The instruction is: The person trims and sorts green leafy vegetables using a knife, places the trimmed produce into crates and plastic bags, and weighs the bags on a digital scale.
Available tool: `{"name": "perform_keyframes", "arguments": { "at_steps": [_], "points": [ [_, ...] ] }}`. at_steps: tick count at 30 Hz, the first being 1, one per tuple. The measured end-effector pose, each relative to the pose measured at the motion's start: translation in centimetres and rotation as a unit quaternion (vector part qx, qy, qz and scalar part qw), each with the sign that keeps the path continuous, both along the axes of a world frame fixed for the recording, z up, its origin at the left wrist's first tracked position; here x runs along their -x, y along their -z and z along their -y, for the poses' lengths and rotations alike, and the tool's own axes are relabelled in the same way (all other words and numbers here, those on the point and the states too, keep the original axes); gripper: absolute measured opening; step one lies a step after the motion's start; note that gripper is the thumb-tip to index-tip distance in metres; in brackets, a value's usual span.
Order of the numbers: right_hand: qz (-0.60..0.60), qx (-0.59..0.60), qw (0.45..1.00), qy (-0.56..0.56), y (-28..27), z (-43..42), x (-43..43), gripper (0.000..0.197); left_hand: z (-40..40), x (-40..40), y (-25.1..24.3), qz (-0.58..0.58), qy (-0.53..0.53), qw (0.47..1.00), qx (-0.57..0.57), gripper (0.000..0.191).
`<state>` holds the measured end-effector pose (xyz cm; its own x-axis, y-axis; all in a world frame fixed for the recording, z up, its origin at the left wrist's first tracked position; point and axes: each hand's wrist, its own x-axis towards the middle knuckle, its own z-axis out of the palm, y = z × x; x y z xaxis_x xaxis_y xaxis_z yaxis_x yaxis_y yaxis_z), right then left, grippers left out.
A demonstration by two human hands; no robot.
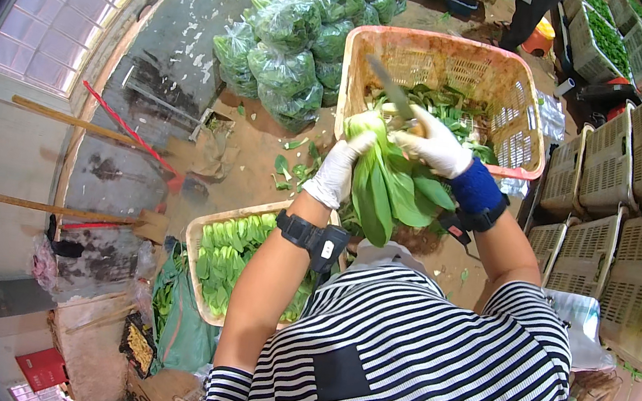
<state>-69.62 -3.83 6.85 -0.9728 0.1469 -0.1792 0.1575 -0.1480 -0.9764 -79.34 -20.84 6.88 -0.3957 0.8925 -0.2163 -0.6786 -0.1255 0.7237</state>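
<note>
My left hand (335, 168), in a white glove, grips a head of bok choy (386, 179) near its pale base. The leaves hang down towards my body. In my gloved right hand (435, 146) is a knife (392, 90), its blade slanting up and to the left, just beyond the bok choy's base. The fingers hide most of the knife's handle. Beneath and beyond both hands stands an orange-rimmed plastic basket (444, 43), with loose green leaves and trimmings (453, 105) inside.
To my left, a plastic crate (194, 237) holds rows of bok choy (225, 261). Clear bags of greens (297, 29) are piled beyond it. Stacked crates (601, 161) line the right side. Fallen leaves (283, 170) lie on the floor. A person's leg (532, 17) shows at the back.
</note>
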Motion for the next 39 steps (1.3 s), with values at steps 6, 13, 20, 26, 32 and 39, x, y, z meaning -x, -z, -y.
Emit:
{"name": "perform_keyframes", "arguments": {
  "at_steps": [6,13,20,26,32,39],
  "points": [
    [-0.061,-0.151,0.979,0.122,1.2,0.4,2.3,0.032,1.3,0.3,1.1,0.009,-0.065,0.998,0.019,0.041],
    [-0.007,0.090,0.996,-0.029,1.5,0.6,0.8,0.052,2.2,1.3,3.1,-0.058,-0.053,0.980,0.182,0.037],
    [0.008,0.278,0.951,0.135,4.7,-1.3,-1.5,0.052,-1.7,3.9,-3.5,-0.602,-0.304,0.703,0.226,0.095],
    [-0.041,0.251,0.967,-0.012,4.7,3.9,2.5,0.052,6.0,-0.1,-0.1,-0.319,-0.064,0.940,0.105,0.086],
    [-0.070,0.045,0.980,-0.184,3.2,17.0,4.5,0.038,17.8,-9.0,3.0,-0.144,-0.354,0.907,0.176,0.061],
    [0.026,0.015,0.914,-0.404,7.3,24.8,6.3,0.023,29.8,-31.8,1.9,-0.121,-0.710,0.663,0.205,0.053]
  ]
}}
